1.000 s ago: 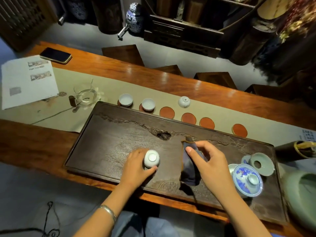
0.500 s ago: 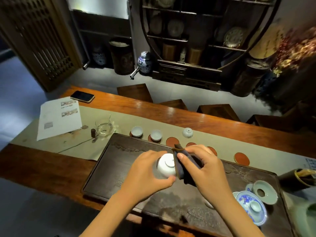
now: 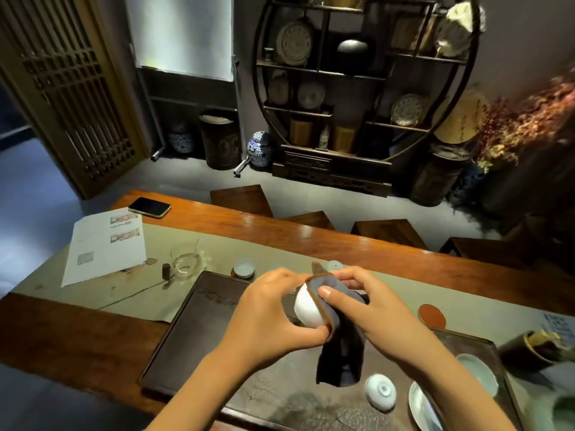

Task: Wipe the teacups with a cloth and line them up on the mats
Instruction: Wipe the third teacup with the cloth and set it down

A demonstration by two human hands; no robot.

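My left hand (image 3: 267, 318) holds a white teacup (image 3: 306, 309) above the dark tea tray (image 3: 193, 343). My right hand (image 3: 367, 309) presses a dark blue cloth (image 3: 339, 346) against the cup's side, with the cloth's tail hanging down toward the tray. One teacup (image 3: 244, 267) stands upright on a mat at the tray's far edge. Another cup (image 3: 334, 265) peeks out behind my fingers. An upturned teacup (image 3: 380, 391) lies on the tray near my right forearm. A bare red-brown round mat (image 3: 432, 315) shows to the right of my hands; other mats are hidden.
A glass pitcher (image 3: 185, 262), a printed sheet (image 3: 107, 247) and a phone (image 3: 149, 207) lie at the left of the table runner. Porcelain lids and a saucer (image 3: 477, 373) sit at the tray's right end. Wooden stools (image 3: 389, 233) stand beyond the table.
My left hand lifted the teacup off the tray and my right hand brought the cloth onto it. The view tilted upward toward the room.
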